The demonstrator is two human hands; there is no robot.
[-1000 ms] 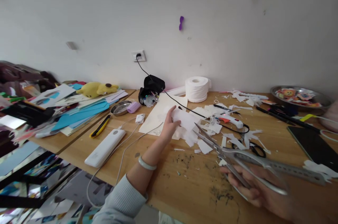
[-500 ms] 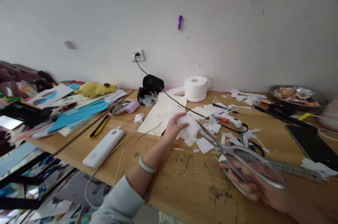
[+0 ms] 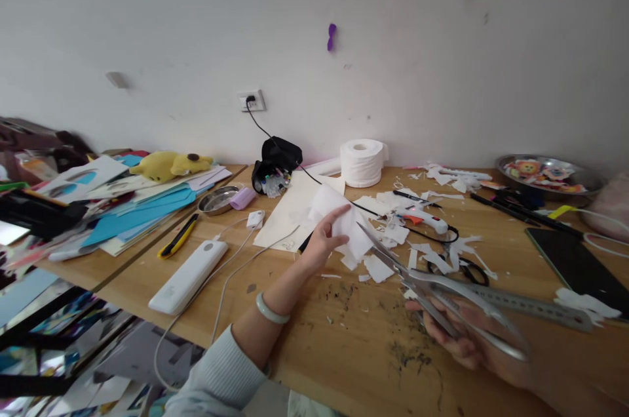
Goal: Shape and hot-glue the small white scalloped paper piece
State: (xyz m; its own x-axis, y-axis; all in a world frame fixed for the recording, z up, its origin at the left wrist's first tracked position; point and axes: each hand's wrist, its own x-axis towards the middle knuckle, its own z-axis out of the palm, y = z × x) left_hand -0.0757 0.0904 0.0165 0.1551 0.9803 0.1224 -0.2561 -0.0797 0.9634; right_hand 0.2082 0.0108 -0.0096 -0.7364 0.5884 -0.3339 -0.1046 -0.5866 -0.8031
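My left hand [image 3: 324,243] grips a thin white sheet of paper [image 3: 358,243] above the table, its index finger stretched along the sheet and the thumb apart from it. A bracelet [image 3: 271,309] circles that wrist. In my right hand [image 3: 464,341] is a pair of large silver scissors [image 3: 400,271], fingers through the handles. The slightly parted blades point left, with their tips at the right edge of the sheet. Whether they touch it I cannot tell. Beneath lie white paper scraps [image 3: 378,268] and a larger cream sheet [image 3: 280,223].
A toilet roll [image 3: 362,163] stands by the wall. Right of the hands are a glue gun [image 3: 430,221], a metal ruler [image 3: 535,307], a phone [image 3: 582,269] and a metal bowl [image 3: 504,168]. Leftward lie a power bank [image 3: 189,277], a yellow cutter [image 3: 177,237] and blue paper [image 3: 142,214].
The white sheet has shifted in my left hand, and more of it stands up behind the fingers. The scissor tips sit slightly further left. The whole view has moved a little.
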